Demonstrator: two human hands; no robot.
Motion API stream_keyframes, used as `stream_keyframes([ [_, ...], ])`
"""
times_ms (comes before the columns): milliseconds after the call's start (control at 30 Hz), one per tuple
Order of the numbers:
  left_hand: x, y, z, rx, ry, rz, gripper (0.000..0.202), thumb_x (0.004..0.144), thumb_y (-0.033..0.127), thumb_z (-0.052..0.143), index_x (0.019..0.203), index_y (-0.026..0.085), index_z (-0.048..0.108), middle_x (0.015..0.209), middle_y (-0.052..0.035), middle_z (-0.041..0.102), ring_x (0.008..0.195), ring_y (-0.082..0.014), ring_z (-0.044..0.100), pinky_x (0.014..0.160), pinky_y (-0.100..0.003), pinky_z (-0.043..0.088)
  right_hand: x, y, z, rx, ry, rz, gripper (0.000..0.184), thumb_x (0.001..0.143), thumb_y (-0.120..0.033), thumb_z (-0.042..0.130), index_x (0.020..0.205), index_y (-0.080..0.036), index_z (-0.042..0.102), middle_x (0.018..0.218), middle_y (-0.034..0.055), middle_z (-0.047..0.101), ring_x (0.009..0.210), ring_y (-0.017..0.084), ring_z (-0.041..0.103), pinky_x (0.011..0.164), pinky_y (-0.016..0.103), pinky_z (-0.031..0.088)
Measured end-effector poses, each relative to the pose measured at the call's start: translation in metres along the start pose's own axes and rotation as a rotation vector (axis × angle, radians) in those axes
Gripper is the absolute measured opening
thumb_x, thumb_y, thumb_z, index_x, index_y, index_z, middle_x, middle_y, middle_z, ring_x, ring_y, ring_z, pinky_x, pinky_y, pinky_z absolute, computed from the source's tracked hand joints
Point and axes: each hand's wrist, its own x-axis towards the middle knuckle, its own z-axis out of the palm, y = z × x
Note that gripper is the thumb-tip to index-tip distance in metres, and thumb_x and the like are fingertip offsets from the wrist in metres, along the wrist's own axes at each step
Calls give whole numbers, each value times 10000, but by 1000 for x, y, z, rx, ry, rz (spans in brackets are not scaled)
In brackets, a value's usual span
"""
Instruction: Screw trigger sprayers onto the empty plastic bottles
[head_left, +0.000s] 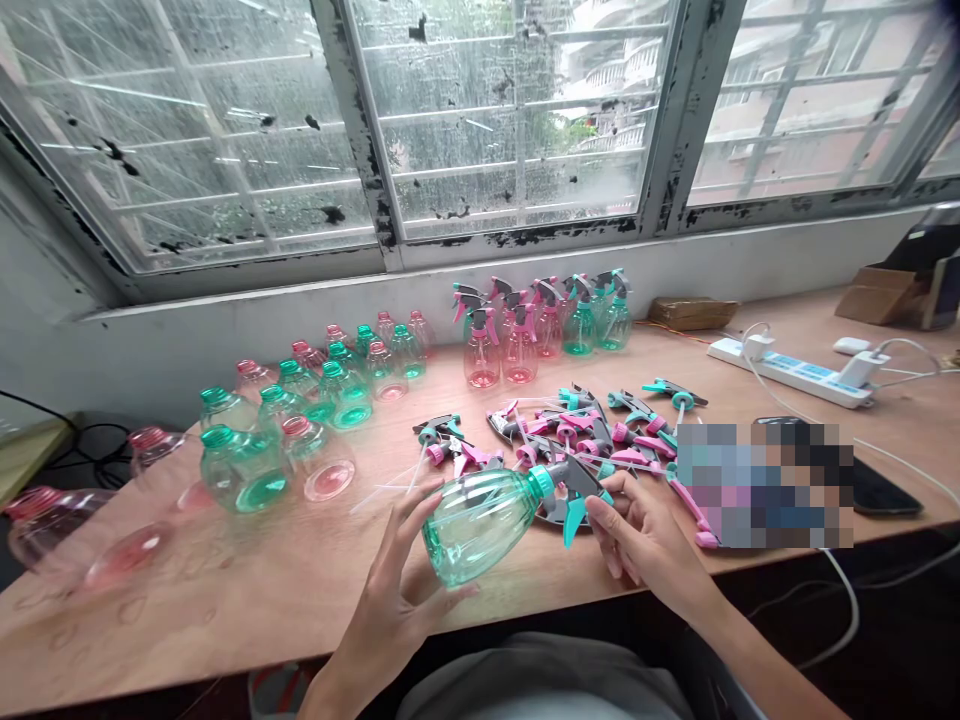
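Note:
A clear green spray bottle (480, 525) lies tilted on its side in the air over the table's front edge, its base to the left. My left hand (401, 565) is closed round the base end. Fitted on the bottle's neck is a grey and teal trigger head (576, 490). My right hand (649, 535) pinches the nozzle end of that head between thumb and fingers. Just behind the bottle, a heap of loose pink, teal and grey trigger heads (570, 425) with thin white tubes covers part of the table; some are hidden by the bottle and my right hand.
Several open green bottles (247, 465) and pink bottles (319, 455) stand on the left of the wooden table (262, 590). Bottles with heads fitted (520, 345) stand by the wall. A power strip (795, 372), cables, a black phone (885, 485) and a brown packet (694, 313) lie right.

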Motion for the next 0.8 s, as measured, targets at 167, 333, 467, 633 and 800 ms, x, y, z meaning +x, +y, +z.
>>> stream_keyframes([
  [167,0,-1,0,-14,10,14,767,869,341,817,1515,443,417,1591,-54,464,1512,-349,407,1234,-533,389,0,2,-2,-10,4,92,626,944,-764,489,687,-199,570,428,-33,558,279,91,454,307,187,281],
  [333,-1,-2,-1,-4,8,14,763,877,341,809,1520,444,412,1595,-57,459,1513,-354,403,1237,-543,379,2,3,-2,23,24,47,538,914,-744,578,849,-210,578,506,-28,628,298,93,479,294,168,282],
  [467,-2,-4,0,-6,8,-7,773,882,349,803,1531,445,394,1608,-57,434,1522,-355,385,1233,-534,387,0,-1,-1,40,49,5,450,866,-624,754,891,-245,512,572,-79,633,274,49,421,287,136,243],
  [633,-2,-4,0,-7,-3,9,791,880,339,810,1535,451,380,1604,-47,443,1521,-337,390,1242,-506,382,-2,2,-3,37,-9,49,541,997,-678,499,736,-207,546,526,-36,602,325,90,516,318,164,321],
  [800,0,-1,0,-18,8,3,782,879,358,808,1529,462,385,1606,-39,442,1523,-338,385,1247,-522,371,-1,6,-3,40,-6,5,465,982,-656,556,843,-212,581,670,-10,661,387,108,554,318,183,357],
])
